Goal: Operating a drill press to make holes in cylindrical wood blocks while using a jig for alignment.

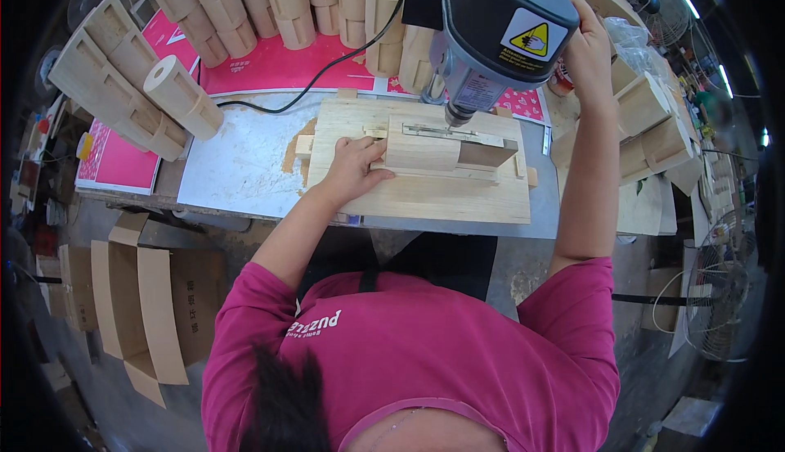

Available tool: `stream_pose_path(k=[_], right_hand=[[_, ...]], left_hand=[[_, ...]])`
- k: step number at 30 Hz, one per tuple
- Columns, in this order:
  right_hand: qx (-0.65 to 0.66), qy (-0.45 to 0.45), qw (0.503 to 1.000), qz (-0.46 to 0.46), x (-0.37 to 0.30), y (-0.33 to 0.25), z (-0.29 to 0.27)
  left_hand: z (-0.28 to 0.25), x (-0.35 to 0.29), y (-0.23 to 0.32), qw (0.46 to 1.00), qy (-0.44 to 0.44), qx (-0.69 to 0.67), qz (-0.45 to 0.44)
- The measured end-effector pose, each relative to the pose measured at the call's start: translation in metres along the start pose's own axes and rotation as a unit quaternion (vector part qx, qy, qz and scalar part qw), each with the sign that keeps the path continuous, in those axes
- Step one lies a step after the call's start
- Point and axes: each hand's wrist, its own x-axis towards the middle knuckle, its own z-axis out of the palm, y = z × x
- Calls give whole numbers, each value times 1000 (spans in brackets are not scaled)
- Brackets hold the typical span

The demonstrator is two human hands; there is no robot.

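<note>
My left hand [353, 169] presses on the left end of a pale wooden block [422, 148], thumb along its near side and fingers at its far side. The block lies in a wooden jig on a flat wooden board [441, 200], with a narrow metal strip [446, 133] along the top. Just above the strip is the chuck [459, 113] of a black and grey drill press [499, 10]; whether a bit touches the wood is too small to tell. My right hand [590, 47] is raised at the right side of the drill head, fingers curled, their grip partly hidden behind it.
Several hollow wooden pieces [290, 8] stand along the back of the table, with more at the left [181, 96] and right [654, 137]. A black cable [315, 80] crosses the tabletop. An open cardboard box [155, 305] sits on the floor at left; a fan [719, 288] stands at right.
</note>
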Motion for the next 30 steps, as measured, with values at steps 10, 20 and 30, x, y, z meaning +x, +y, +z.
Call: stream_pose_path(k=[10, 20, 30], right_hand=[[-145, 101, 975, -138, -115, -30, 4], [-16, 107, 982, -154, -170, 51, 63], [-8, 101, 987, -126, -86, -25, 5]], left_hand=[[-1, -2, -2, 1000, 3, 10, 11], [-2, 0, 0, 1000, 1, 14, 6], [2, 0, 3, 999, -1, 39, -1]])
